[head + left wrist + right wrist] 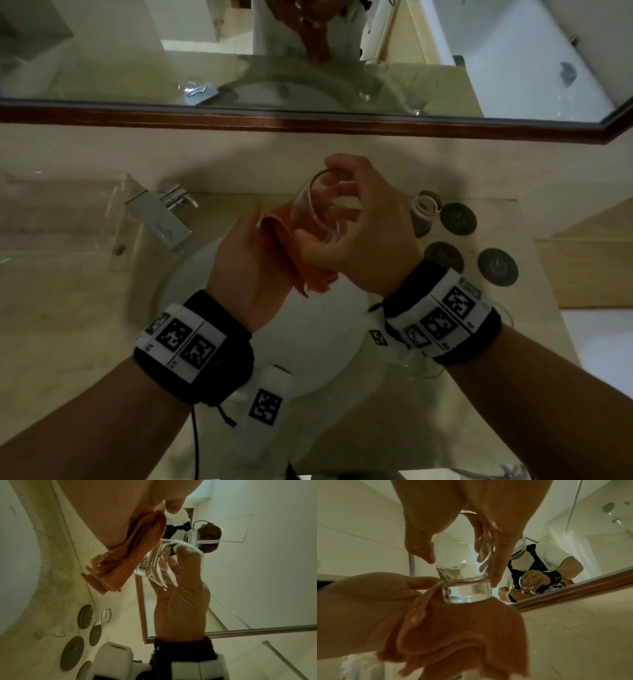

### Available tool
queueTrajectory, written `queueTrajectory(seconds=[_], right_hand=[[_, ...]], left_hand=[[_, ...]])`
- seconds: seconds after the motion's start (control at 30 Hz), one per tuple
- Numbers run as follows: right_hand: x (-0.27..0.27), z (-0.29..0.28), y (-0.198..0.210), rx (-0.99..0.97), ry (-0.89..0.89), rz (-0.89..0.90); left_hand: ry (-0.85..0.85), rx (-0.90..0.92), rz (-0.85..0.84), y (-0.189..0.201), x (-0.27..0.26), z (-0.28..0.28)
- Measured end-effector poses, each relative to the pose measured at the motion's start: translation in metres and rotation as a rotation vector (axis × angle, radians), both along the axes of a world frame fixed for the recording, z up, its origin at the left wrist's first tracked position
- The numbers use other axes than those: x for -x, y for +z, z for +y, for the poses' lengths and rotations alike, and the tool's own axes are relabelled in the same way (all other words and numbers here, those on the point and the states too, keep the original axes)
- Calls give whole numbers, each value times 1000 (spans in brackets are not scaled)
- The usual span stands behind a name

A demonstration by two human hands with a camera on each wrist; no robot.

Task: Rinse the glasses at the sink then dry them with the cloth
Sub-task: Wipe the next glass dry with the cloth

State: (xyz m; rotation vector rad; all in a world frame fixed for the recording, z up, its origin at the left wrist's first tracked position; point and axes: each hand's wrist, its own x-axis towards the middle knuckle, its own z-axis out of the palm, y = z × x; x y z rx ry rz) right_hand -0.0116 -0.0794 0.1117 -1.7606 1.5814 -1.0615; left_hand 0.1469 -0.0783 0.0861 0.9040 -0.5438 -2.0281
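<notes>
Head view: right hand (356,222) curled round clear, thick-based glass tumbler (317,207), tilted, mouth toward mirror, held above round white sink basin (191,274). Left hand (250,260) cupped under folded orange cloth (291,253), cloth touching tumbler's lower side. Chrome square tap (161,216) at rear left of pale marble worktop (68,325); dark round coasters (497,267) on worktop to right, second clear glass (424,209) standing on rearmost one. Wood-framed mirror (308,123) above. Left wrist view: cloth (120,563) hanging in folds from left palm, pressed against tumbler (159,563); right hand (181,601) fingers wrapped on far side of tumbler. Right wrist view: thumb and fingers (498,555) clasping tumbler (464,577) wall; heavy base resting on cloth (462,635); left hand (368,601) gripping cloth from below.
</notes>
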Motion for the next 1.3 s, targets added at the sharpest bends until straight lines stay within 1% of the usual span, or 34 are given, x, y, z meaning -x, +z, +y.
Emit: queueTrajectory(seconds=[0.1,0.17,0.23,0.3,0.37,0.43,0.53,0.63,0.73,0.83,0.9,1.0,1.07,1.2,1.3], right_hand=[[11,-4,-5,-8,-53,58],[14,1,-8,-38,-27,82],[12,7,-8,-58,28,66],[6,9,-6,-65,57,-8],[2,7,-5,-74,43,-123],[-1,6,-7,-77,30,-181],[2,6,-12,-76,14,-189],[6,5,-14,-91,-22,-146],[4,6,-18,-120,4,-102],[3,6,-20,-186,50,-163],[2,4,-21,-202,69,-191],[1,3,-22,-197,51,-234],[1,2,-23,-200,31,-277],[-1,2,-19,-167,18,-383],[-2,0,-18,-142,50,-457]], left_hand=[[34,-24,-12,1,-8,-1],[45,-46,-10,-1,-10,0],[27,-38,-32,-4,-8,2],[9,-34,-31,-5,-3,4],[-11,-18,-12,-5,0,5],[-29,5,-25,-6,2,5],[3,56,-103,-9,2,5],[66,166,-210,-12,2,4],[75,200,-180,-7,3,2],[65,217,-121,1,1,0],[78,179,-85,2,-4,-1],[91,105,-73,0,-13,-3],[87,89,-98,-4,-16,-6],[75,217,-214,-9,-16,-11],[28,301,-220,-7,-15,-11]])
